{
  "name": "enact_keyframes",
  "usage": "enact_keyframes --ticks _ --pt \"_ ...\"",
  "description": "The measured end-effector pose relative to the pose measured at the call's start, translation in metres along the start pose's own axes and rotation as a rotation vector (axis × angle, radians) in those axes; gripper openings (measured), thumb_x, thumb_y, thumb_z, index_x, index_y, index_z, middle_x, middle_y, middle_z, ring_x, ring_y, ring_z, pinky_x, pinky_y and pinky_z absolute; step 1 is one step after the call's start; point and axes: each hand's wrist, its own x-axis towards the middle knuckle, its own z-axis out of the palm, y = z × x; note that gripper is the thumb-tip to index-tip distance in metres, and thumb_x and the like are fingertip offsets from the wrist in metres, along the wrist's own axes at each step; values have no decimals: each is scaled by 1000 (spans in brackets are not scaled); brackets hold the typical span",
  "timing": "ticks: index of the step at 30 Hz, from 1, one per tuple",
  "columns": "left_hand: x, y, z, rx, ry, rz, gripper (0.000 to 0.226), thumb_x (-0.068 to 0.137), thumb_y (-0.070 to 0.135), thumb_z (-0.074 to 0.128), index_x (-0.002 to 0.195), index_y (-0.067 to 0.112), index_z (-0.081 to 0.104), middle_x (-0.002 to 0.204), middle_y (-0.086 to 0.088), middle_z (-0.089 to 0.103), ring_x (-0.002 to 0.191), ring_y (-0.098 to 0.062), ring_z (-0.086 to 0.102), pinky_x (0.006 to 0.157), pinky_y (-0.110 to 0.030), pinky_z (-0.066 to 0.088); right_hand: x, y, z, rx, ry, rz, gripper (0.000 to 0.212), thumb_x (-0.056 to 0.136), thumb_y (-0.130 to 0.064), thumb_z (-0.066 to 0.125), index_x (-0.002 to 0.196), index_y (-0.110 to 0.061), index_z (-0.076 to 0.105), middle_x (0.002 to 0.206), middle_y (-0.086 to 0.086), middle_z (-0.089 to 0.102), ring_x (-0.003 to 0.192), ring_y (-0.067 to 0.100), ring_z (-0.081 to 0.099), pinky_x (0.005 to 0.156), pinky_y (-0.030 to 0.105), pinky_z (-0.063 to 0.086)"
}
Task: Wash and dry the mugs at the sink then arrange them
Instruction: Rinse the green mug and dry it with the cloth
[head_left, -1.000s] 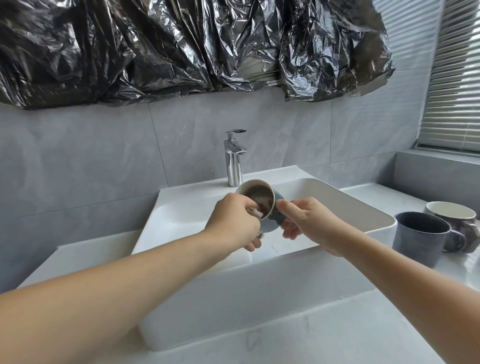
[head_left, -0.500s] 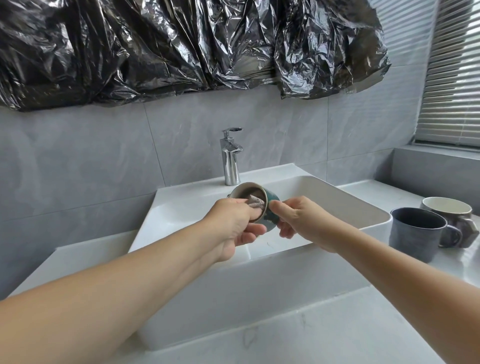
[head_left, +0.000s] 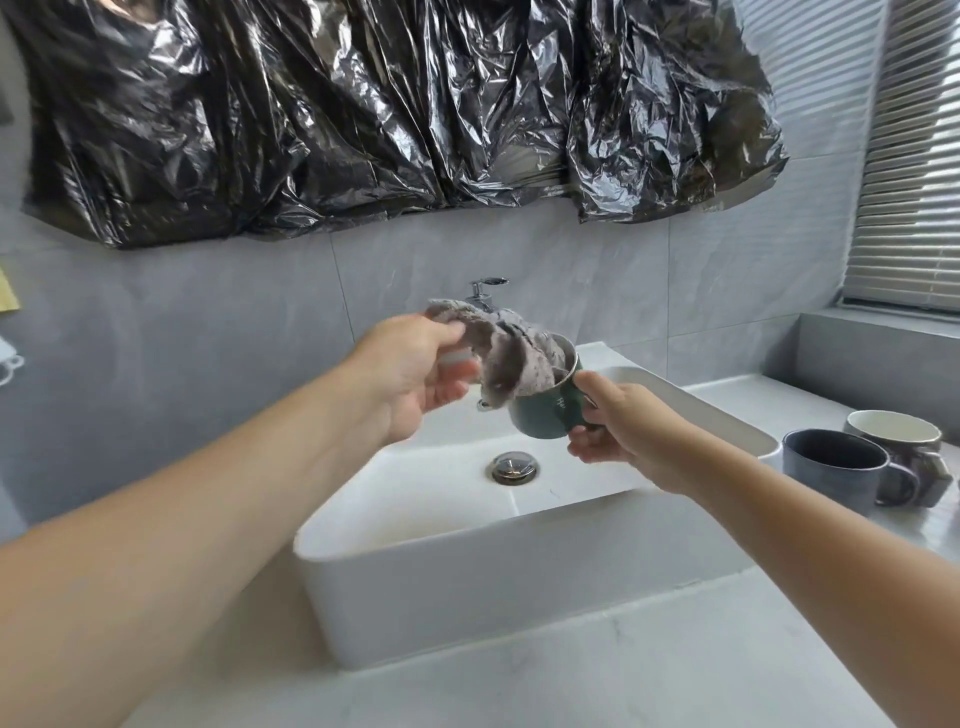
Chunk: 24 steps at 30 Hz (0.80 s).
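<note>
Since a second ago the left hand (head_left: 415, 374) has lifted the grey cloth (head_left: 506, 358) half out of the green mug (head_left: 545, 410), its grip pinching the cloth. The right hand (head_left: 618, 431) grips the mug over the sink (head_left: 519, 561), tilted toward nine o'clock, probably for drying.

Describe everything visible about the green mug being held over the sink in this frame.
The green mug is a small, rounded cup with a glossy dark green outside, likely glazed ceramic, and a pale rim. Small light lettering marks its side. It is held tilted above the sink, mouth facing up and left. The right hand grips it on its right side, hiding the handle. A grey cloth, pinched by the left hand, hangs partly inside the mouth and drapes over the rim.
</note>
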Motion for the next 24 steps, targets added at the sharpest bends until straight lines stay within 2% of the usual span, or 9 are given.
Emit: enact_keyframes --ticks 4,7,9,11,13,16,19,22,24 --pt "-16 51 -34 -29 176 111 20 100 16 51 81 21 56 71 5 59 64 -13 55 63 -28 44 -29 -33 3 137 8 86 27 102 -38 45 97 -11 48 81 9 44 61 27 58 65 34 56" --pt "-42 79 -49 -75 311 156 22 99 16 49 78 18 56 62 2 48 51 -14 47 52 -20 38 -53 -51 5 144 48 128 32 102 -41 47 98 -9 49 97 8 52 68 28 61 60 34 59" --pt "-62 91 -51 -64 399 228 16 101 15 46 102 16 62 63 3 41 48 -10 40 43 -12 32 -66 -59 6 155 32 138 34 103 -42 47 104 -8 48 96 4 52 69 30 63 68 39 61" --pt "-72 95 -52 42 490 340 29 104 15 39 126 11 57 69 4 37 58 -11 37 49 -18 30 -78 -66 6 154 0 154 34 103 -43 45 98 -9 47 93 7 52 64 30 66 64 38 61" --pt "-80 89 -49 115 540 449 27 103 18 34 113 13 59 75 2 44 71 -16 41 56 -26 31 -90 -73 6 147 -35 185 39 103 -43 42 81 -11 44 94 16 54 62 31 67 56 34 60" --pt "-88 63 -39 254 507 410 28 100 22 36 97 9 61 91 -10 61 82 -23 54 71 -32 43 -104 -80 9 141 -69 222 46 103 -44 41 68 -13 39 88 19 57 64 32 66 59 34 61" --pt "-89 34 -32 324 401 309 33 92 27 39 70 10 56 75 -11 60 71 -24 53 66 -33 42 -111 -83 12 122 -74 216 46 102 -43 41 67 -15 39 63 13 59 61 31 66 69 39 60" --pt "-95 14 -33 559 212 265 45 88 36 40 77 -1 62 72 -10 61 69 -23 53 69 -40 49 -117 -86 12 138 -37 200 43 104 -42 40 70 -15 38 49 8 55 59 30 63 79 42 57" --pt "-101 9 -32 779 140 346 35 94 30 41 74 4 54 69 -6 54 71 -26 48 64 -40 40 -119 -88 12 137 -25 197 44 105 -43 38 71 -14 38 48 8 55 59 30 63 81 43 56"
